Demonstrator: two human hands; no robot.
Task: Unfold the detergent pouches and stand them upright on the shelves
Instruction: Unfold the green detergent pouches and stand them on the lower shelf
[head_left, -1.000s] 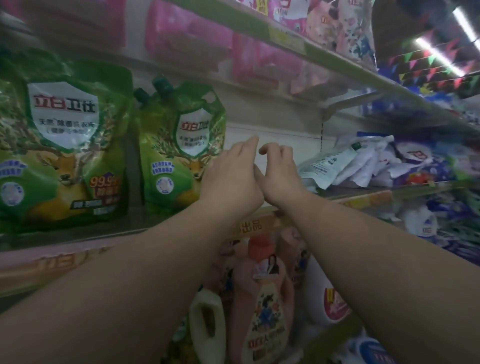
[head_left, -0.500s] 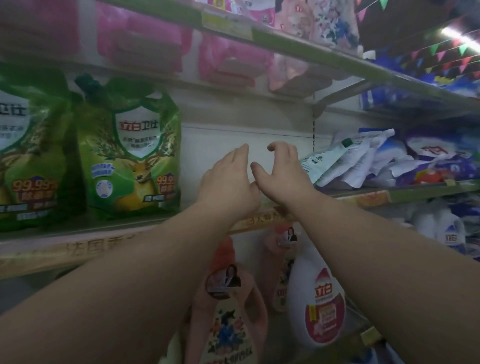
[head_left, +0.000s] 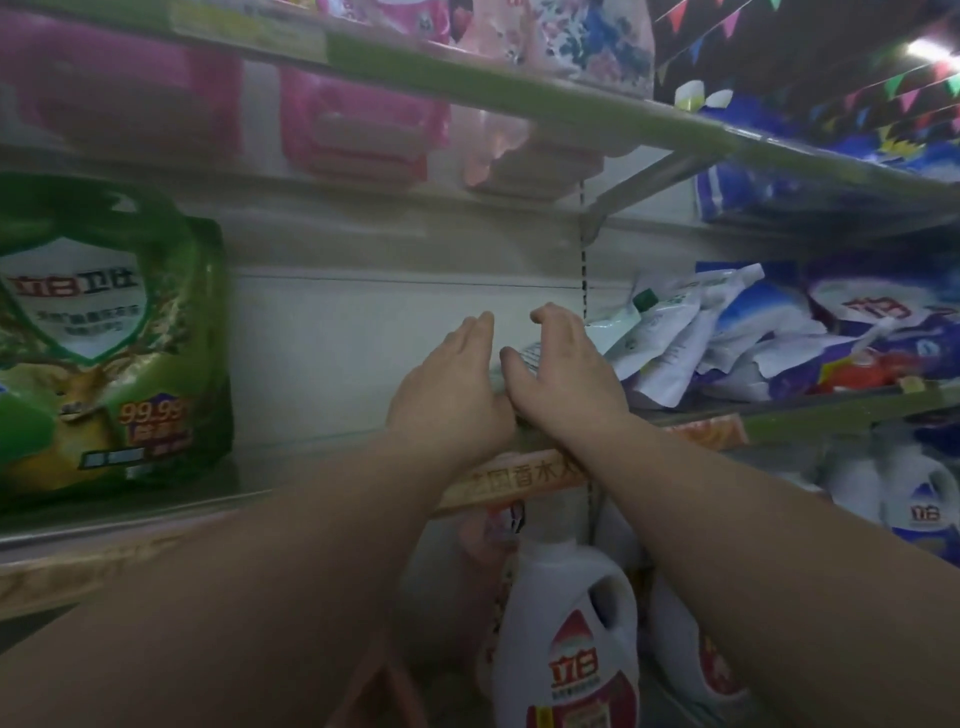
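Note:
A green detergent pouch (head_left: 109, 343) stands upright at the left of the middle shelf (head_left: 322, 467). A heap of white and blue pouches (head_left: 727, 338) lies flat and crumpled on the shelf to the right. Both my arms reach over the bare stretch of shelf between them. My right hand (head_left: 561, 374) curls over the edge of a white pouch (head_left: 530, 358) at the left end of the heap; only a sliver of it shows between thumb and fingers. My left hand (head_left: 452, 389) is beside it, fingers straight and together, its edge touching the right hand.
Pink refill packs (head_left: 358, 130) hang under the upper shelf (head_left: 519, 88). A metal bracket and slotted upright (head_left: 584, 249) divide the bays. White detergent bottles (head_left: 566, 639) stand on the lower shelf below my arms, with more bottles (head_left: 914, 499) at the right.
The view has swung right, so the green pouches slid left. Both hands moved right toward the heap, and a white pouch edge now shows under my right hand.

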